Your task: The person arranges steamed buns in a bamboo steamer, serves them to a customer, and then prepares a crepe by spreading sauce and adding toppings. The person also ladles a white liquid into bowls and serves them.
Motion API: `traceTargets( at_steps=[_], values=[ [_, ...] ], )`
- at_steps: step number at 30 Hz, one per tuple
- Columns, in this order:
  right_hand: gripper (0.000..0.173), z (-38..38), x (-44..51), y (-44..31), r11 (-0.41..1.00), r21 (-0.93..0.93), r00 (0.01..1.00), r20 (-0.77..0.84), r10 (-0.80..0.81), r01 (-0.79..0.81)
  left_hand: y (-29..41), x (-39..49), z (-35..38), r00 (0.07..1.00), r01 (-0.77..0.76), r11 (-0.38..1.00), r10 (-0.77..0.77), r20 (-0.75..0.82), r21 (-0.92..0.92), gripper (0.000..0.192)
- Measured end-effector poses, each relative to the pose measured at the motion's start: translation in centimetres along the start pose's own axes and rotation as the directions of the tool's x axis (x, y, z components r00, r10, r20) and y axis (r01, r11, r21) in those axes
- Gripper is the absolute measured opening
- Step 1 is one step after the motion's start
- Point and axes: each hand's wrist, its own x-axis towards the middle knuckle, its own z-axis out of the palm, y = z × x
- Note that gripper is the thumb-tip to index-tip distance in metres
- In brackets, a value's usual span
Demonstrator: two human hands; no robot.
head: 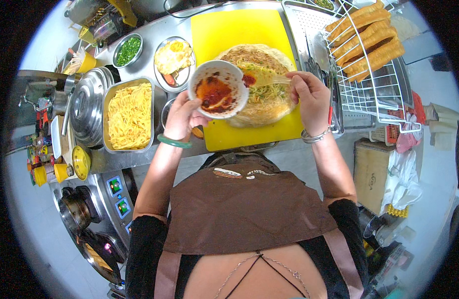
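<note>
My left hand point(185, 113) grips the rim of a white bowl point(219, 89) tilted towards me, its inside smeared with dark red chili sauce point(213, 92). In my right hand point(310, 95) is the handle of a pale translucent spoon point(276, 79); red sauce sits at its tip, right beside the bowl's rim. Both are held above a round flatbread point(261, 112) lying on a yellow cutting board point(240, 30). Brown sauce coats the far part of the flatbread, and noodles with green bits point(268, 92) lie across its middle. The bowl hides the flatbread's left side.
Left of the board stand a metal pan of yellow noodles point(129, 116), a plate with fried eggs point(174, 56), a bowl of chopped scallions point(128, 51) and a lidded steel pot point(91, 106). At right, a white wire rack point(367, 89) holds fried dough sticks point(369, 45). A griddle point(98, 254) is lower left.
</note>
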Motion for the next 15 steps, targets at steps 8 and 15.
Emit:
traceTargets(
  at_steps=[8,15],
  values=[
    [0.022,-0.2,1.5,7.2,0.343,-0.702,0.742,0.394,-0.542,0.624,0.1,0.0,-3.4,0.998,-0.057,0.998,0.056,-0.040,-0.025,0.032],
    [0.021,-0.3,1.3,5.1,0.398,-0.749,0.804,0.293,-0.518,0.529,-0.5,0.3,-3.1,0.998,-0.021,0.999,0.019,-0.061,-0.025,0.034]
  ],
)
